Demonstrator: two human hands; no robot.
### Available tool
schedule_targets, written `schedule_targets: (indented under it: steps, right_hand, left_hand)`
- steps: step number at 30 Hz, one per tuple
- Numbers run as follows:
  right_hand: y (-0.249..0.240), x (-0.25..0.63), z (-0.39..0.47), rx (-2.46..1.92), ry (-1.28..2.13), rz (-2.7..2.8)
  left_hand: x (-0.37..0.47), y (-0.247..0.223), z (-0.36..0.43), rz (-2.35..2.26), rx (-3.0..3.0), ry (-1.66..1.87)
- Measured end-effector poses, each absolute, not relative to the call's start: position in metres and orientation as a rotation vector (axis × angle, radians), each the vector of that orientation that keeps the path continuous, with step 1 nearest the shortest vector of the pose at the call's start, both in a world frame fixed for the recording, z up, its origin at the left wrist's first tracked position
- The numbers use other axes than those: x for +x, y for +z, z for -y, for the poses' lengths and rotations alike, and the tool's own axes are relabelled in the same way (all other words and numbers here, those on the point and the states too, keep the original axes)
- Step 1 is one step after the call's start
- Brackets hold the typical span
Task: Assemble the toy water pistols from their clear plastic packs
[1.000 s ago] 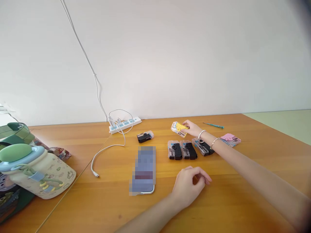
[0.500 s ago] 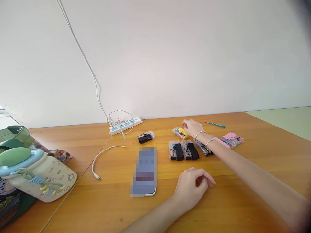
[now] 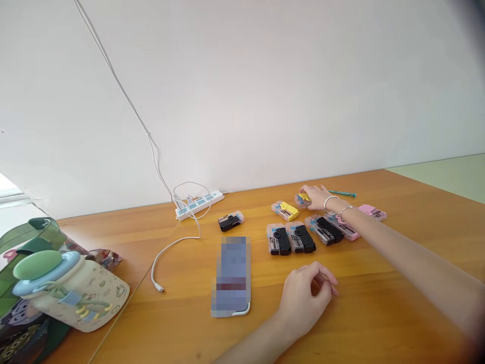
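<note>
Four black packs (image 3: 279, 239), two yellow (image 3: 285, 211), two pink (image 3: 373, 212); right hand (image 3: 317, 197) touching yellow, grip unclear; left hand (image 3: 303, 299) empty.

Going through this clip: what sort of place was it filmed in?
Probably a room in a home, dorm or small office; the view can't settle which. A wooden table stands by a plain wall, with a power strip and a bottle on it.

Illegibly small lettering on the transparent packs (image 3: 279, 239).
</note>
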State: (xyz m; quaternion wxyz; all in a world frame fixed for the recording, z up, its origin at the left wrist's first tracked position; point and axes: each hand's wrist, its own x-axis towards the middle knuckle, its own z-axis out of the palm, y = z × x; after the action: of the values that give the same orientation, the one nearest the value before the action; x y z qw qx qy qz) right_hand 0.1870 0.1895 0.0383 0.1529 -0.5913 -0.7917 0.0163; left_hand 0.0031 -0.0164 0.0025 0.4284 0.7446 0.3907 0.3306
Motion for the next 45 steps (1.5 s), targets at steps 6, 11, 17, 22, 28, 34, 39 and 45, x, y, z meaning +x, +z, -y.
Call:
schedule_targets:
  steps: [6, 11, 17, 22, 28, 34, 39, 45]
  right_hand:
    - [0.052, 0.179, -0.134, -1.475, -0.027, 2.127]
    - [0.039, 0.171, -0.044, -1.299, 0.222, 2.033]
    - [0.014, 0.156, 0.017, -1.130, 0.552, 2.058]
    - [0.015, 0.158, 0.013, -1.064, 0.709, 1.956]
    - [0.023, 0.167, 0.007, -0.907, 1.323, 1.990]
    - [0.021, 0.177, -0.006, -0.885, 1.546, 1.975]
    - [0.023, 0.184, -0.014, -0.839, 1.626, 2.027]
    - [0.039, 0.198, -0.023, -0.862, 1.423, 2.303]
  left_hand:
    - [0.002, 0.004, 0.015, -1.034, 1.567, 0.921]
    - [0.001, 0.007, 0.016, -1.075, 1.374, 0.995]
    - [-0.001, 0.013, 0.019, -1.087, 1.499, 1.070]
    - [-0.001, 0.013, 0.017, -1.099, 1.298, 1.065]
    - [0.000, 0.011, 0.015, -1.103, 1.342, 1.047]
    - [0.001, 0.008, 0.014, -0.991, 1.324, 1.020]
    - [0.000, 0.006, 0.012, -0.969, 1.368, 0.995]
    - [-0.003, 0.006, 0.014, -0.948, 1.549, 0.805]
